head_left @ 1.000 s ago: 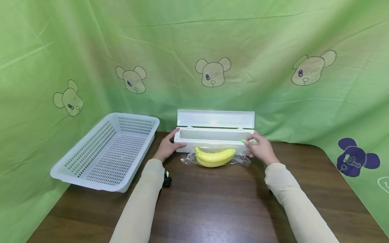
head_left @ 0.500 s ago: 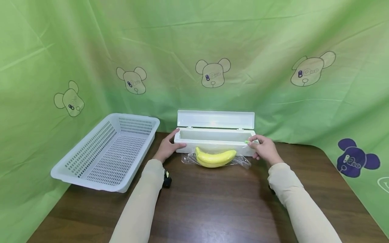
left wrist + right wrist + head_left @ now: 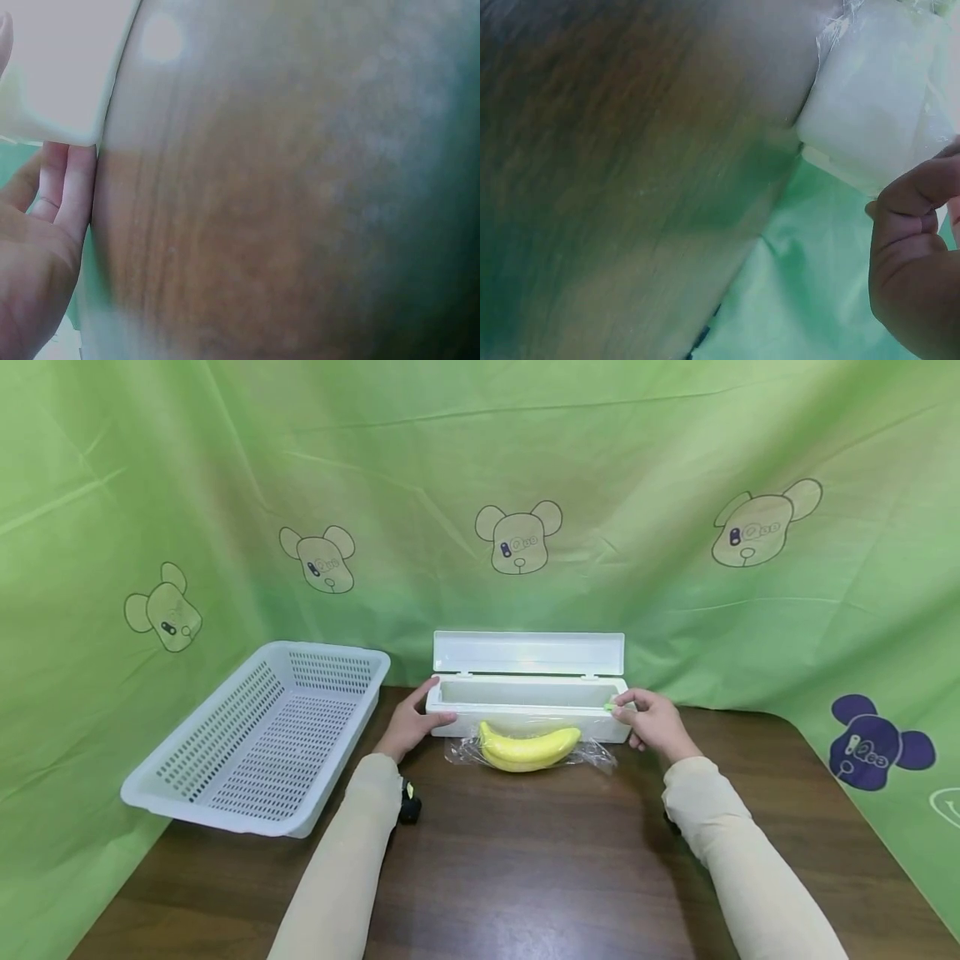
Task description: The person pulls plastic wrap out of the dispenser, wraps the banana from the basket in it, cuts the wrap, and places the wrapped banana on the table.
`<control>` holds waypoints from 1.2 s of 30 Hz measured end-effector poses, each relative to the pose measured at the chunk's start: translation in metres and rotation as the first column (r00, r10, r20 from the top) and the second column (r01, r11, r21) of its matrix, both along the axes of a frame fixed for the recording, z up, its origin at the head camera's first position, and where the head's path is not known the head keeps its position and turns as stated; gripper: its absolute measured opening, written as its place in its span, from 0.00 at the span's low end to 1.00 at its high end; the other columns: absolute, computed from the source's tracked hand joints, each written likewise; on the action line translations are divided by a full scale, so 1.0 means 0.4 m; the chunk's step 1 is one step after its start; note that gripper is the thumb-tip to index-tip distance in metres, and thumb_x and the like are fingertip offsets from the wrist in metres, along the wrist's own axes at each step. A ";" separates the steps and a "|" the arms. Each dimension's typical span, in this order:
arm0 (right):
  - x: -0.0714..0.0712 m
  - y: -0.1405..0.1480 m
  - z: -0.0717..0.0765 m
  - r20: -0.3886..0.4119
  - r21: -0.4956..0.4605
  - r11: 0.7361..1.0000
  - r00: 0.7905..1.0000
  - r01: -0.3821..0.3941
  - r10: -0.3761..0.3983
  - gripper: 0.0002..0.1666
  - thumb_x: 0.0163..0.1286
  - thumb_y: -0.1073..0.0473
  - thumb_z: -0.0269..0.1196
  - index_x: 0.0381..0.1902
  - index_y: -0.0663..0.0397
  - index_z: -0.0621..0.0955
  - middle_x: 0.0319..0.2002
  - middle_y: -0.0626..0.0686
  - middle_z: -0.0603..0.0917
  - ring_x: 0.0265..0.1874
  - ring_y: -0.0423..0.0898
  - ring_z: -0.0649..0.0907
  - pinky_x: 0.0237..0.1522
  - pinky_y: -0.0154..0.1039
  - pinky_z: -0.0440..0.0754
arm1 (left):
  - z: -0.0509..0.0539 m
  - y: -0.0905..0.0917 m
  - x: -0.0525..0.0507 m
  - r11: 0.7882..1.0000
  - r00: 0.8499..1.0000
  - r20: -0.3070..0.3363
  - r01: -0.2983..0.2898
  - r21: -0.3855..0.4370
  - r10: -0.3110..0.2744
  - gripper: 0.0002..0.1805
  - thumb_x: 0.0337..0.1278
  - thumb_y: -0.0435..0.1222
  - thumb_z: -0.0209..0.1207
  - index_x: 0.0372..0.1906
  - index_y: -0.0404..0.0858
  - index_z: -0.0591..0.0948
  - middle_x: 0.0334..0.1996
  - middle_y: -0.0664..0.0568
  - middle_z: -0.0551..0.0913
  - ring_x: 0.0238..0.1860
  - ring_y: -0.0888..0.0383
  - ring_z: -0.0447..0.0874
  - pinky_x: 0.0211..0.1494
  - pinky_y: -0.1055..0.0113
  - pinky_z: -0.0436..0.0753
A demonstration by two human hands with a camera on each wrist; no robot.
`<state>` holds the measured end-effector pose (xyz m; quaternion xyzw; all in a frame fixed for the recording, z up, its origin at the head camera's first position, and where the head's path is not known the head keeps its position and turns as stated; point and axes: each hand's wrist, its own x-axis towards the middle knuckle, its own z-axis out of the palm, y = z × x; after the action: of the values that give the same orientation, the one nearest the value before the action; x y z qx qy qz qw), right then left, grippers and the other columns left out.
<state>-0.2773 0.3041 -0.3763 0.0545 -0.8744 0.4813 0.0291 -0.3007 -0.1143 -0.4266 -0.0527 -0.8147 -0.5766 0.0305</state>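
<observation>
A long white cling film dispenser (image 3: 525, 720) stands at the back of the table with its lid (image 3: 528, 652) raised. My left hand (image 3: 408, 724) holds its left end, thumb in front and fingers towards the back; in the left wrist view, fingers (image 3: 75, 184) touch the dispenser's end. At the opposite end my right hand (image 3: 654, 724) pinches a small green slide cutter (image 3: 610, 707) on the front edge. A yellow banana (image 3: 528, 752) lies before the dispenser with clear cling film (image 3: 598, 755) about it. In the right wrist view, curled fingers partly hide the dispenser's end.
A white perforated plastic basket (image 3: 300, 752) stands on the left of the brown wooden table (image 3: 525, 860). Green cloth (image 3: 420, 585) with printed bear heads hangs close behind the dispenser and at both sides.
My right hand has shifted slightly right with the green slide cutter, to the dispenser's right end. The left hand keeps its hold, and the banana stays in place.
</observation>
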 end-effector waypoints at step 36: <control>0.025 0.041 -0.004 0.032 -0.132 0.991 0.999 -0.029 0.034 0.13 0.77 0.66 0.57 0.53 0.70 0.70 0.46 0.72 0.81 0.15 0.50 0.83 0.18 0.44 0.84 | 0.009 0.003 0.015 1.000 1.000 0.018 0.009 0.016 -0.009 0.46 0.52 0.45 0.75 0.76 0.56 0.67 0.76 0.45 0.62 0.76 0.45 0.54 0.75 0.47 0.56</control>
<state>-0.2674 0.3203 -0.3780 0.0580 -0.8402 0.5391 0.0099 -0.2948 -0.1132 -0.4230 -0.0510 -0.8102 -0.5836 0.0207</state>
